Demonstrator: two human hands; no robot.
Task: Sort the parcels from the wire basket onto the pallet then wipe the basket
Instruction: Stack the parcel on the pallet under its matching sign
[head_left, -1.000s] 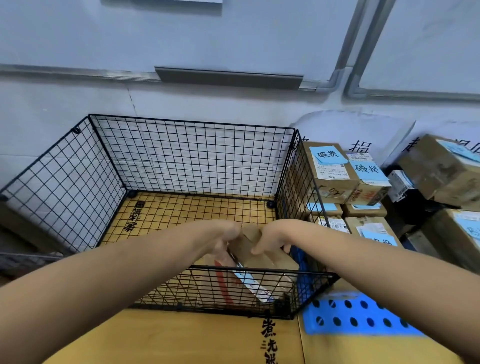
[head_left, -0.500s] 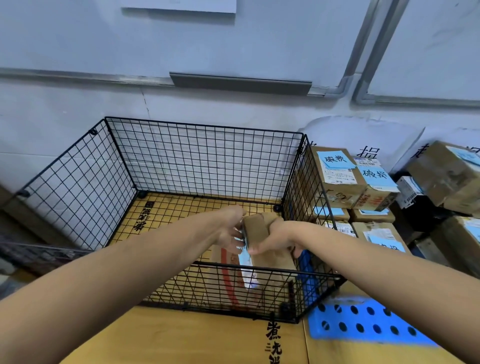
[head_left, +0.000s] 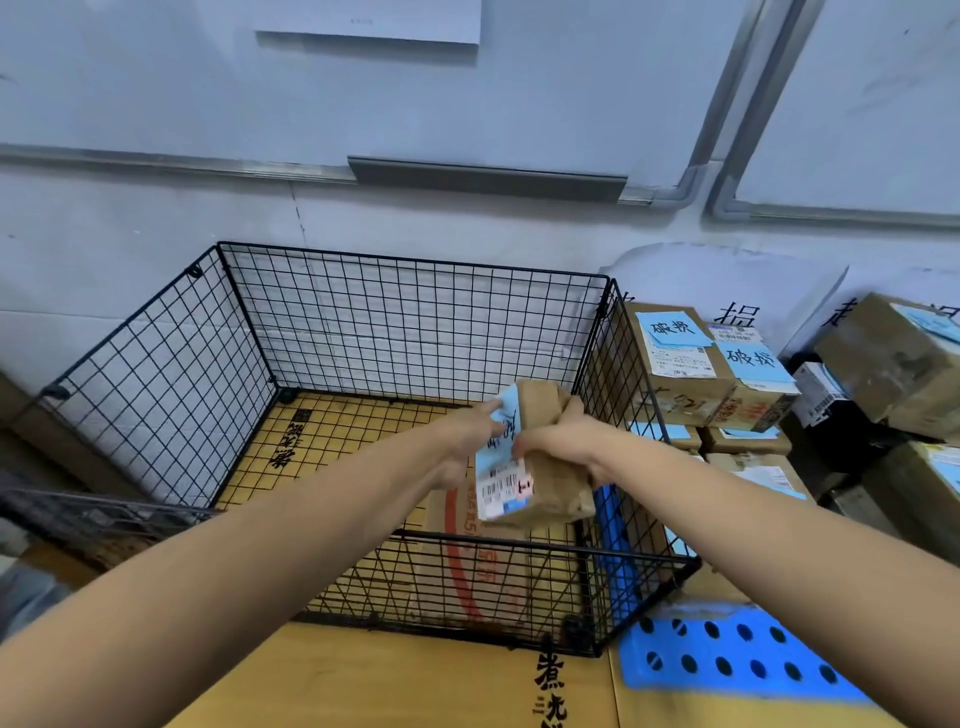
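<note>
Head view. The small brown parcel (head_left: 540, 467), half a second ago low near the floor of the wire basket (head_left: 415, 270), is now raised upright at the basket's front right corner, label toward the camera. The right hand (head_left: 558, 441) curls round its upper right side; the left hand (head_left: 467, 436) grips its labelled left face. Below it a flat carton (head_left: 452, 525) with orange print remains inside. The parcel seems clear to go to the blue pallet (head_left: 727, 660); wiping is not yet due.
</note>
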